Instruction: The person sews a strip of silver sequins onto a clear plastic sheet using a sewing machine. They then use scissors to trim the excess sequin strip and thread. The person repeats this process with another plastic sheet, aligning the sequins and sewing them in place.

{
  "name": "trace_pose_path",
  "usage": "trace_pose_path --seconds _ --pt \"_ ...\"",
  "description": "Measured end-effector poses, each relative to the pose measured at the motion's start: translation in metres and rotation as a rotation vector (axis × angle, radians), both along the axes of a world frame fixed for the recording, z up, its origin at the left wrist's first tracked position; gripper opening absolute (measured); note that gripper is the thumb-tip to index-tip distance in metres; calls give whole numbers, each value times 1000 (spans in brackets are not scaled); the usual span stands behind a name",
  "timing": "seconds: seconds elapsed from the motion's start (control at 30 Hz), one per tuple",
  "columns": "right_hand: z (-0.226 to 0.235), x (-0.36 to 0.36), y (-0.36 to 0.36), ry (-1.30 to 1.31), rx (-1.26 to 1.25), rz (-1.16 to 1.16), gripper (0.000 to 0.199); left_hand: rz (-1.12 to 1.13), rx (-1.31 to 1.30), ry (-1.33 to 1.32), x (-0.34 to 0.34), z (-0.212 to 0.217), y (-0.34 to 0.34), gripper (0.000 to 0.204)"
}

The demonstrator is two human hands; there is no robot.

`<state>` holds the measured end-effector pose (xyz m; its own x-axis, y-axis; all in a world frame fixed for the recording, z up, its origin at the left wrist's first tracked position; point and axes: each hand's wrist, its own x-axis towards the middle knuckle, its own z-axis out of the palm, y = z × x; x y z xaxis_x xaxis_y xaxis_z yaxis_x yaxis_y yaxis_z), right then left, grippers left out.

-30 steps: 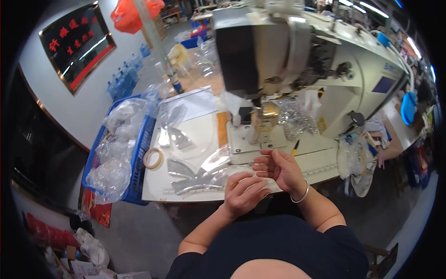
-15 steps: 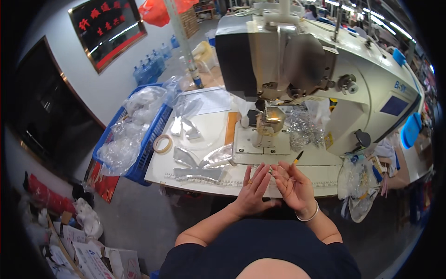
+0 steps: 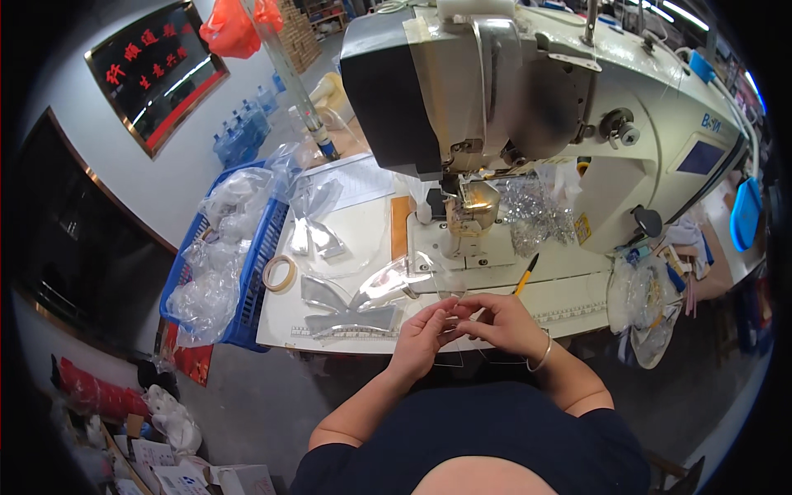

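Note:
Close together over the front edge of the sewing table are my left hand and my right hand. Both have closed fingers, with thumbs and fingertips pinched and nearly touching. What they hold is too small or too clear to make out; thin pale lines, perhaps thread or a clear edge, show just below them. Left of my hands lie cut pieces of clear plastic sheet, partly overlapping. Beyond the hands stands a large white sewing machine, its needle area lit. A yellow pen with a black tip lies right of it.
A roll of tape sits by the table's left edge, beside a blue basket full of clear plastic. Silvery scraps are heaped behind the needle area. A ruler strip runs along the front edge. Bagged items crowd the right end.
My hands, with fingers spread and raised before, have now come together in a pinch and turned inward. The whole view has shifted slightly as well.

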<state>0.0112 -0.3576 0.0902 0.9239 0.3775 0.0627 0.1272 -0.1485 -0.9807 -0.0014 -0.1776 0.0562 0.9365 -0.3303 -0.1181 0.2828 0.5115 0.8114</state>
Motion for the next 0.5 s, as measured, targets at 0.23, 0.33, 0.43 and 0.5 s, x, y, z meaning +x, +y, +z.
trace_pose_path --seconds 0.23,0.33,0.43,0.5 --pt "-7 11 14 83 -22 110 16 106 333 -18 0 -9 45 24" --pt "-8 11 18 -2 -95 81 15 190 331 -30 -3 -11 52 17" --pt "-12 12 15 -131 -196 8 19 163 339 -118 2 -17 58 13" --pt "-13 12 11 -137 -217 -32 21 145 338 -142 6 -18 52 12"
